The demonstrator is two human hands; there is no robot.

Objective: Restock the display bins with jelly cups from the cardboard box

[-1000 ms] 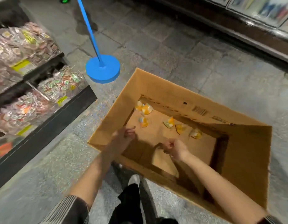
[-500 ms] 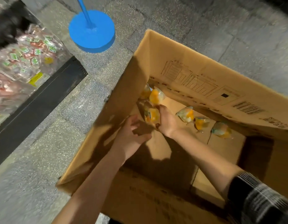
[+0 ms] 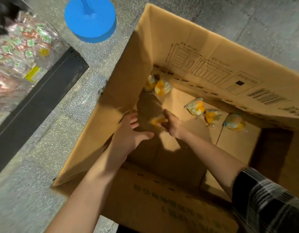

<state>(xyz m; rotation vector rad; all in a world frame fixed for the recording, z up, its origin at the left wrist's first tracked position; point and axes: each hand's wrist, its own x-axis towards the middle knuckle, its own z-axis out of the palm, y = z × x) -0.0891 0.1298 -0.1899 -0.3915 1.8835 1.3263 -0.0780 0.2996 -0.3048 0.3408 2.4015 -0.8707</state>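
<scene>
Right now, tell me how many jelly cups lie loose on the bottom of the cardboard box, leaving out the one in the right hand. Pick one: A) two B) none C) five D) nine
C: two jelly cups sit in the far left corner of the cardboard box and three more lie along the far wall, while the right hand grips a sixth.

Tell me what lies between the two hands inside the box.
In the head view, a blurred jelly cup gripped by the right hand; the left hand is open beside it.
</scene>
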